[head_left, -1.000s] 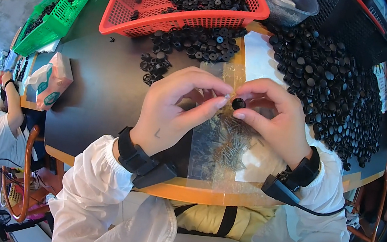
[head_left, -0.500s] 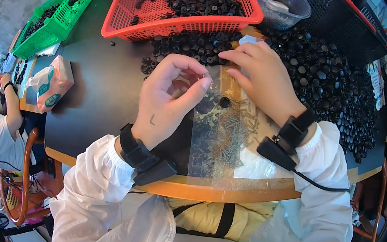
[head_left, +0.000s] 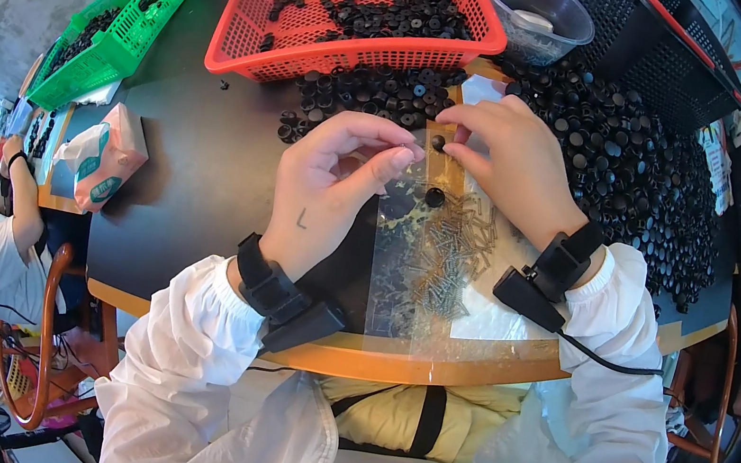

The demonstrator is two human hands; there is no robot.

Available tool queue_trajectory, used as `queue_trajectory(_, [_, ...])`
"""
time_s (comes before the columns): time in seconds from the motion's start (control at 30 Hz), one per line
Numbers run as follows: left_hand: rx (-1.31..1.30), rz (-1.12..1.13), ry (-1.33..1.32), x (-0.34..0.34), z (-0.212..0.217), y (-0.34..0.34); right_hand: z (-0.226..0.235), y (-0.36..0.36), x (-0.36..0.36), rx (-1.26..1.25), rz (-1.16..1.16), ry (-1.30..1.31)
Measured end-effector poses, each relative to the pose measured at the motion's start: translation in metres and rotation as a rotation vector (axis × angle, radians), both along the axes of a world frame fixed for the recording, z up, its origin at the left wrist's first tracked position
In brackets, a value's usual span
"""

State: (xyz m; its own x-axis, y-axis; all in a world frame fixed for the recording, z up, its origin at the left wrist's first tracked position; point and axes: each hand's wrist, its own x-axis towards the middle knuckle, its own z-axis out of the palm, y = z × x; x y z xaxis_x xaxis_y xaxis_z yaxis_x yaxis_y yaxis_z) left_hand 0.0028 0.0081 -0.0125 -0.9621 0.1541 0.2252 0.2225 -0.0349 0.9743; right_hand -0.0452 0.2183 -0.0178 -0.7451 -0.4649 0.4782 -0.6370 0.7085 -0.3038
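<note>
"Where's the black cap sitting?"
"Right hand is pinching it beyond loose screws; left hand is curling narrowly, contents unclear"
"Progress?"
"Plenty of screws are remaining; whether the heaped caps are finished, I can't tell"

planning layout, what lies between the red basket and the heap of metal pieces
In the head view, loose black parts lie beside the red basket, then a black cap near the heap; the left hand and right hand are partly between.
</note>
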Motion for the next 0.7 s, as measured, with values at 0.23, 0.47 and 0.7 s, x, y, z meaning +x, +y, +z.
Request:
queue_trajectory(0.23, [-0.010, -0.013, 0.005, 0.000, -0.001, -0.001, -0.003, -0.001, -0.003, -0.013, 0.038, -0.016])
queue_trajectory(0.47, [0.023, 0.012, 0.053, 0.001, -0.001, -0.001, 0.010, -0.002, 0.005, -0.213, 0.104, -0.365])
queue_trajectory(0.7, [0.034, -0.035, 0.036, 0.005, 0.001, -0.005, 0.021, -0.003, 0.036, -0.849, 0.279, -0.917])
